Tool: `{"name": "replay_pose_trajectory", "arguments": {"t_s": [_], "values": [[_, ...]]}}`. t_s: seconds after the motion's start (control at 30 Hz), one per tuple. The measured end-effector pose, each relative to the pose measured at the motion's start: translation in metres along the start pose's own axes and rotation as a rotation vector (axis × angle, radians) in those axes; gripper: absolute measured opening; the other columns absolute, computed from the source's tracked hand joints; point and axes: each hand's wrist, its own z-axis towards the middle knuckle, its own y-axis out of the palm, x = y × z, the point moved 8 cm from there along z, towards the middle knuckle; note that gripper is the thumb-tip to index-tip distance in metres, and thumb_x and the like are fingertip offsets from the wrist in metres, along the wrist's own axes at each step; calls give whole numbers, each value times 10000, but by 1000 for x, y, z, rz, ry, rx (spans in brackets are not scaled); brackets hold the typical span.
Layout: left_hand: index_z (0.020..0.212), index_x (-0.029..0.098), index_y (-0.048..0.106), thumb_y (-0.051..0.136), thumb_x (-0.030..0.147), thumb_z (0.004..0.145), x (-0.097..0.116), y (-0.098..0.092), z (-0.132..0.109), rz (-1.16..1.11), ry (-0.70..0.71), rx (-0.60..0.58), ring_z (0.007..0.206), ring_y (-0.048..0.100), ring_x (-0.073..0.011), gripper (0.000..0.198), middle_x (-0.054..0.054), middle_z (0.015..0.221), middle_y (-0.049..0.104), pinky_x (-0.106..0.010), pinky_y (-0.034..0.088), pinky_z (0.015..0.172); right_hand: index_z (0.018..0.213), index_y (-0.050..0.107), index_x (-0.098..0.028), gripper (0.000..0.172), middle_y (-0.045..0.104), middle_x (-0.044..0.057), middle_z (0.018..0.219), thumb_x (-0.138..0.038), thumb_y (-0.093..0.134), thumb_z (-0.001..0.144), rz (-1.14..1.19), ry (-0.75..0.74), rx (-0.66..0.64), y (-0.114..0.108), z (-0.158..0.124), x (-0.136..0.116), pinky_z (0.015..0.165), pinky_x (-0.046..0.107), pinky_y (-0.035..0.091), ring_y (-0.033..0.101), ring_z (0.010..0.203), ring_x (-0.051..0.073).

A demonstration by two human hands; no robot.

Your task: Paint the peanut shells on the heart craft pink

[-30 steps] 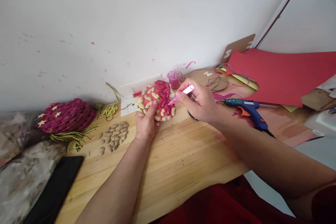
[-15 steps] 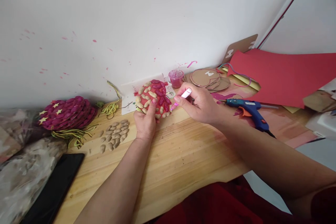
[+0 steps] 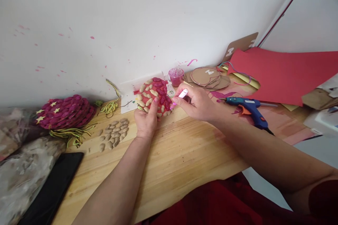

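Note:
My left hand grips a red disc covered with peanut shells, some painted magenta, and tilts it up from the wooden table. My right hand pinches a small white-handled brush; its pink tip touches the disc's right edge. A little cup of pink paint stands just behind the disc by the wall.
Loose peanut shells lie left of my left hand. A finished magenta shell piece with yellow stars sits far left, with yellow-green string nearby. A blue glue gun, cardboard discs and red paper lie right. A black slab lies front left.
The disc and both hands have shifted slightly left and back in the view. The brush tip has stayed at the disc's right edge.

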Motion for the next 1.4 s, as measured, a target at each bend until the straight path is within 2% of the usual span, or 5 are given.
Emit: {"name": "replay_pose_trajectory", "arguments": {"t_s": [0.37,0.57,0.87,1.13,1.4], "values": [[837,167,738,763,504,816,1,2,0,27,66,-44,416,465,-93,338,7,642,661,-229,422,404,866,546,-213,136,616,-18,699,-312,600,942,-17,16,-14,1,0,4,633,281,329,490,605,133],[817,185,733,864,382,715,-2,0,1,-113,0,2,613,650,-171,257,-26,686,694,-237,494,494,871,547,-214,132,621,-22,696,-312,596,945,20,-13,-44,3,1,3,624,271,335,476,598,126],[794,194,713,886,373,681,-5,-1,3,-121,-36,5,717,699,-214,273,-31,678,693,-259,536,529,869,548,-210,120,575,-32,674,-291,601,941,17,-37,-12,0,1,2,616,272,329,456,582,122],[796,163,718,836,488,732,-12,1,2,-130,-88,16,431,513,-104,352,-3,630,661,-206,400,349,873,551,-210,154,525,-42,662,-336,598,950,99,38,70,-8,2,15,585,275,313,413,563,112],[765,158,677,867,527,660,-21,7,6,-298,-190,18,405,484,-84,428,13,600,641,-182,340,316,874,564,-202,222,527,-38,680,-402,617,953,237,132,38,-5,4,30,578,264,335,456,601,114]]}}
